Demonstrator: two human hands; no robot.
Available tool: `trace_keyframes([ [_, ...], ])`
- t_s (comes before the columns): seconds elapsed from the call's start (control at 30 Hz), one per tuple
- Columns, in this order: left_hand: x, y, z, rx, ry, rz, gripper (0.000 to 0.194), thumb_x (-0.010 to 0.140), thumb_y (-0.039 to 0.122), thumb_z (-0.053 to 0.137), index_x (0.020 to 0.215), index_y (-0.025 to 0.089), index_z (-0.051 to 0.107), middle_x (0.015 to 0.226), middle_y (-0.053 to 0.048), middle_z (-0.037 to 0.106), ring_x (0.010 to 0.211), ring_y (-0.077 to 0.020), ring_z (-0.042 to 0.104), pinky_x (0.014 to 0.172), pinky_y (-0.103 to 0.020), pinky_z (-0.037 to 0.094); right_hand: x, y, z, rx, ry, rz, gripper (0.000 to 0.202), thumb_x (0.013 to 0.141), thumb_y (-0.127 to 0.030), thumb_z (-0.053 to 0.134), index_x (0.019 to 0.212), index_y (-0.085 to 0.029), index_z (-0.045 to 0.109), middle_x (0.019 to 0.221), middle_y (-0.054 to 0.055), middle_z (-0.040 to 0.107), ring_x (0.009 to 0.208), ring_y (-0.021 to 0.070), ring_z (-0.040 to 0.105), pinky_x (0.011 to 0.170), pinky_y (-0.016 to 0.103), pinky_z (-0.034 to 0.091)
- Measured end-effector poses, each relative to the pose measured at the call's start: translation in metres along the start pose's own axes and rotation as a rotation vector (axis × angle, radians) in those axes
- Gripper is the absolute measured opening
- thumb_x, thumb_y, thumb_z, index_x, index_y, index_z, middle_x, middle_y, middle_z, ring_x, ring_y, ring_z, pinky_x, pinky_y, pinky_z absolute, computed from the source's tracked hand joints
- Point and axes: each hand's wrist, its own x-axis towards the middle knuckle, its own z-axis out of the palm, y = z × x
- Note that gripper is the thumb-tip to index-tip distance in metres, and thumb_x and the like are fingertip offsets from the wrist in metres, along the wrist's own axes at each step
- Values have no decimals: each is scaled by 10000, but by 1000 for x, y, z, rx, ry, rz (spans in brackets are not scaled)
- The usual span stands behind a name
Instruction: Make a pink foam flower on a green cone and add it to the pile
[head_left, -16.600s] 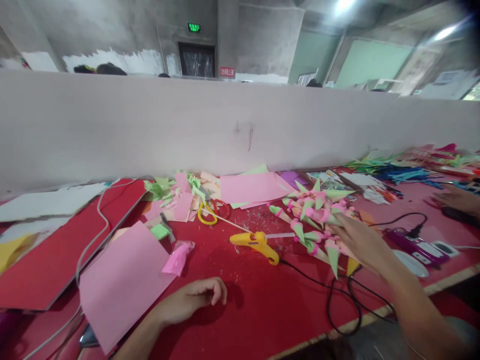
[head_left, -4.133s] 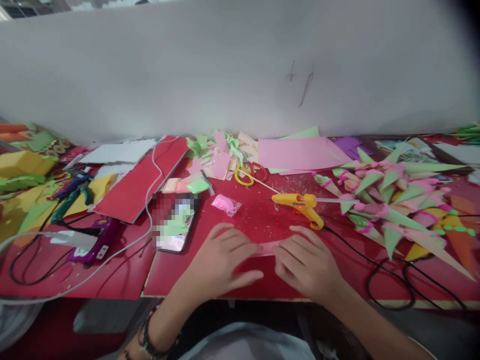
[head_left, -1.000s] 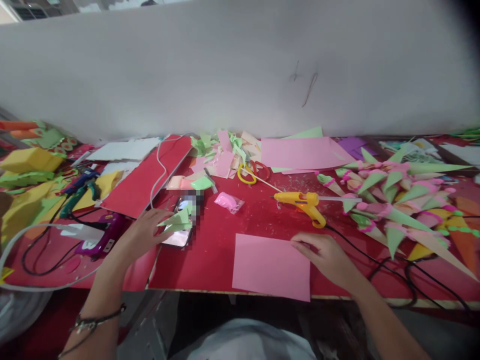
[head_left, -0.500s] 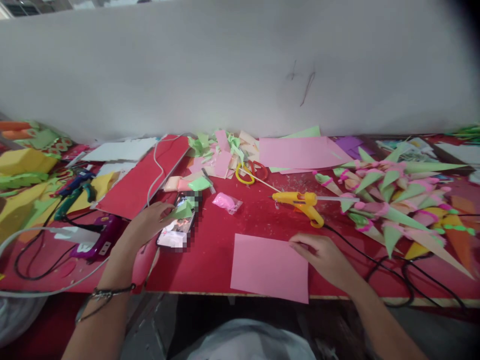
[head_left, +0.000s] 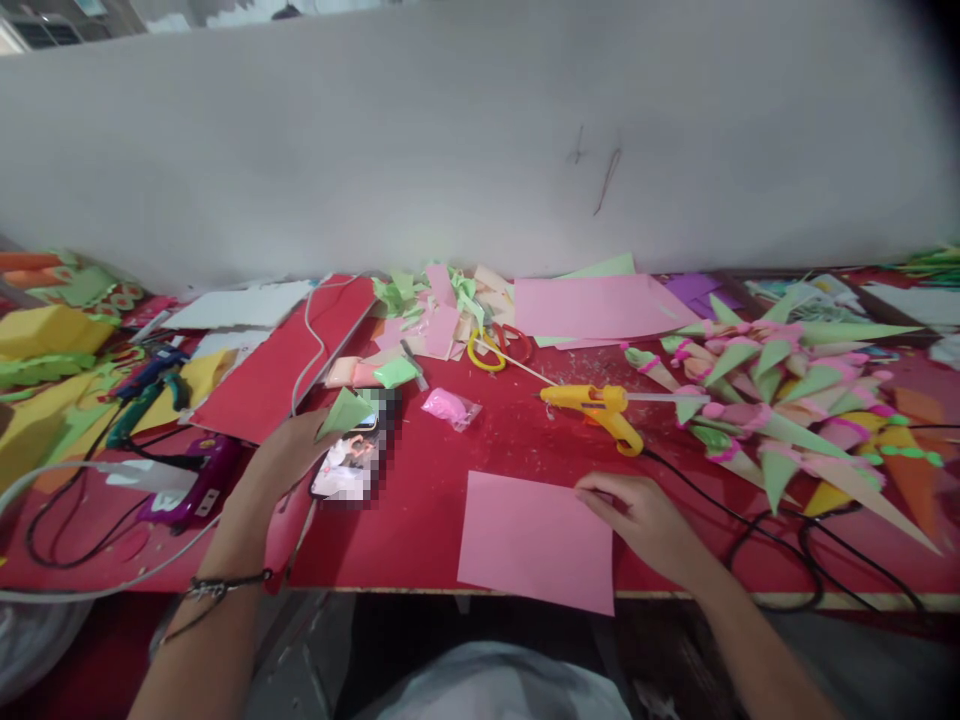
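The left hand (head_left: pixel 296 445) appears to pinch a cut piece of green paper (head_left: pixel 347 412) at the upper left of the smartphone (head_left: pixel 349 465); the exact finger contact is hidden. Four seconds ago, this piece lay across the phone screen; now it is raised and more of the display is exposed, which suggests that the piece has been taken up for use. Further right, the pink paper sheet (head_left: pixel 536 540) lies flat on the red surface (head_left: pixel 427 510), its near edge overhanging slightly. The right hand (head_left: pixel 641 515) has curled fingers at the sheet's far right corner; whether they pinch or merely rest cannot be told.
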Motion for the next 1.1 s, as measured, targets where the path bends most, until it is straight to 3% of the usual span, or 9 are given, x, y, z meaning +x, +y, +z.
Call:
trace_keyframes([
  [0.3,-6,1,3,32,51,-73,278,798,424,353,790,181,488,681,-56,563,649,-202,548,549,-270,327,-1,-2,1,9,0,2,262,841,-348,404,745,-172,573,736,36,640,699,168,577,628,257,424],
  [0.57,8,8,6,90,98,-64,235,778,379,419,807,156,488,731,-50,546,654,-180,514,573,-258,338,-1,-3,1,21,12,2,264,842,-343,396,738,-176,571,703,28,630,670,162,570,605,249,420],
  [0.8,19,18,-3,70,75,-20,304,808,355,405,962,117,514,892,-85,584,783,-185,524,624,-240,348,-2,0,2,15,11,19,256,839,-337,409,739,-169,575,717,26,636,689,164,576,620,248,416],
  [1.1,33,15,-6,70,71,-67,385,822,400,361,955,78,526,831,-86,581,731,-171,511,586,-224,335,-2,1,1,18,3,40,256,843,-334,400,743,-170,569,720,30,631,683,164,568,619,253,406],
])
